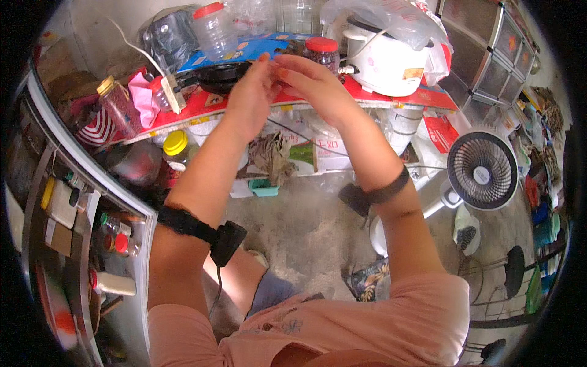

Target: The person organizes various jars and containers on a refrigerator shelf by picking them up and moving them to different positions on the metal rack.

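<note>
My left hand point(252, 91) and my right hand point(314, 85) are raised together over the red-covered shelf point(204, 108), with their fingertips meeting. The fingers hide whatever may be between them. Beside my left hand sits a glossy black dish or pan point(220, 75). Just behind my right hand stands a jar with a red lid point(322, 48) and dark contents. A white rice cooker point(390, 66), partly draped with a clear plastic bag point(390, 20), is to the right of that jar.
At the shelf's left are a gold-lidded jar point(117, 103) and a white power strip point(172, 94). A yellow-lidded jar point(176, 144) and crumpled brown paper point(275, 156) lie below. A white electric fan point(482, 169) stands right; a glass-sided cabinet point(149, 257) stands left.
</note>
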